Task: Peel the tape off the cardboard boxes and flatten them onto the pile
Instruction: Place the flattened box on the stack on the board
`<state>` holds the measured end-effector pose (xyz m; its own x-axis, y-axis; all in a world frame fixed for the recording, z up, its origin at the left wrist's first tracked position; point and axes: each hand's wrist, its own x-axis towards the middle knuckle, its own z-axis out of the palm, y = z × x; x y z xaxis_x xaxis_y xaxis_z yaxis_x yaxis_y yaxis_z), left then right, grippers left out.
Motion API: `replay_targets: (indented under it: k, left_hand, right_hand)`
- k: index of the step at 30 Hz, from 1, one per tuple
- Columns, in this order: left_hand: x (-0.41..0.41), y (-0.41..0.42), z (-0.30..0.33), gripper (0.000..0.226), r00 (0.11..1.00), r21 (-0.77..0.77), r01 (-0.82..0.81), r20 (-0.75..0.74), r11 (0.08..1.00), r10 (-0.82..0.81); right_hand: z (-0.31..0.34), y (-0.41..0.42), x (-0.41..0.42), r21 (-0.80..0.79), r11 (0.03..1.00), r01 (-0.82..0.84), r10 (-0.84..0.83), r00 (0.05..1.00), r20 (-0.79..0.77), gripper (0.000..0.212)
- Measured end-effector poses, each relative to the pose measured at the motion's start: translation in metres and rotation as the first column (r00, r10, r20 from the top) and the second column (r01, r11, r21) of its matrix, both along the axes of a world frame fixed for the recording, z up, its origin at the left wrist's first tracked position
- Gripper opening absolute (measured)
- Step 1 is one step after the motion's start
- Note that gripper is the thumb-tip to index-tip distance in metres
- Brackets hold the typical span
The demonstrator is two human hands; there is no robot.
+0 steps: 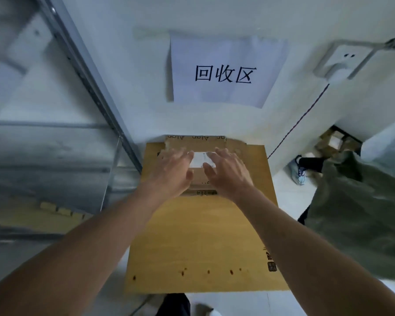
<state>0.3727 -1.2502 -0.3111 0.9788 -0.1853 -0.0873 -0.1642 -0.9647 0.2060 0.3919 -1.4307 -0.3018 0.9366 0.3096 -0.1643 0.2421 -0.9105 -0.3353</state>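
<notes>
white wall [214, 124] closed off the corner straight ahead, and against its foot lay the cardboard pile [198, 236] on a pale floor [290, 195]. both bare arms reached forward over it. the left hand [172, 169] lay palm down with its fingers straight and spread, holding nothing, pressed on a small flattened box [201, 176] at the far end of the pile. the right hand [228, 172] lay the same way just beside it, fingers straight and relaxed, thumb turned inward toward the other hand. between the two hands showed a white label [201, 159] stuck on the small box, its print too blurred to read. that box was brown, creased, and lay flat; a torn, ragged flap edge [176, 144] with upside-down lettering showed beyond the fingertips, close to the wall. under it the big sheet of the pile was a smoother yellow-brown, with a row of dark spots near its close edge and some dark printing near its right edge. on the wall above hung a white paper sign [224, 71] with three black characters. a metal shelf frame [89, 87] ran along the left. to the right lay a heap of dark green fabric [356, 213], and beyond it a shoe [298, 172] on the floor.
</notes>
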Motion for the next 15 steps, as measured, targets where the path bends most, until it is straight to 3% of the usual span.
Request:
replay_targets:
  k: [8,12,15]
  left_hand:
    - [-0.107,0.003,0.059,0.059,0.982,0.012,-0.173,0.079,0.985,0.172]
    - [-0.168,0.012,0.08,0.056,0.953,0.027,-0.287,0.115,0.958,0.282]
    - [-0.214,0.022,0.097,0.053,0.926,0.038,-0.361,0.132,0.932,0.354]
  right_hand:
    - [0.054,0.008,-0.074,0.04,0.978,-0.206,0.203,0.976,0.075,0.051]
    - [0.077,0.021,-0.117,0.049,0.931,-0.361,0.35,0.923,0.16,0.036]
    - [0.091,0.036,-0.149,0.079,0.898,-0.432,0.414,0.894,0.172,0.039]
